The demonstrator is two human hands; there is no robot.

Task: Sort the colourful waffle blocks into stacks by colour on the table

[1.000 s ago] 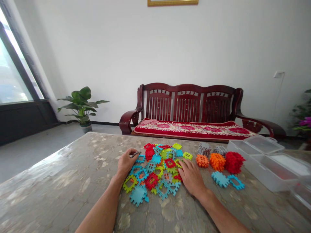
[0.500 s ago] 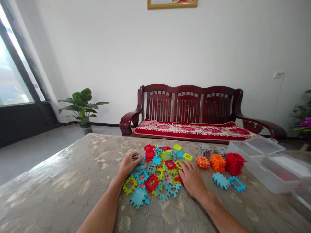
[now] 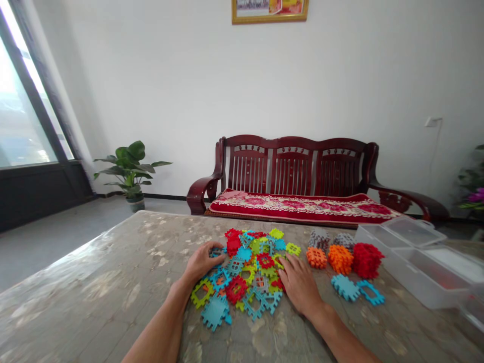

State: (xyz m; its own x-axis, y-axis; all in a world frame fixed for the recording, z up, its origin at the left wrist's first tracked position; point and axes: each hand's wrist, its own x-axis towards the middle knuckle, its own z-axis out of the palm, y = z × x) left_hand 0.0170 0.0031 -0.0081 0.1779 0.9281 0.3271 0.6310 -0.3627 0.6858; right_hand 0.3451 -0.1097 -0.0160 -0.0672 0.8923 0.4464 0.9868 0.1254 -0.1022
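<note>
The left hand [image 3: 204, 263] is half curled over the pile's near-left edge; whether it grips anything, I cannot tell. Just below it, the lime frame [image 3: 195, 299] lies flat, slightly turned—nearly square, so no clear long axis. It looks light, stiff and smooth, probably best pinched by its toothed rim. The right hand [image 3: 301, 285] is loosely open, fingertips at the lime piece [image 3: 279, 260]—no firm hold shows.

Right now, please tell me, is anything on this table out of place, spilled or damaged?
Nothing looks spilled or damaged. Only the pile of toothed pieces between left hand and right hand looks untidy, colours mixed and overlapping, whereas the orange stack and red stack are sorted.
</note>
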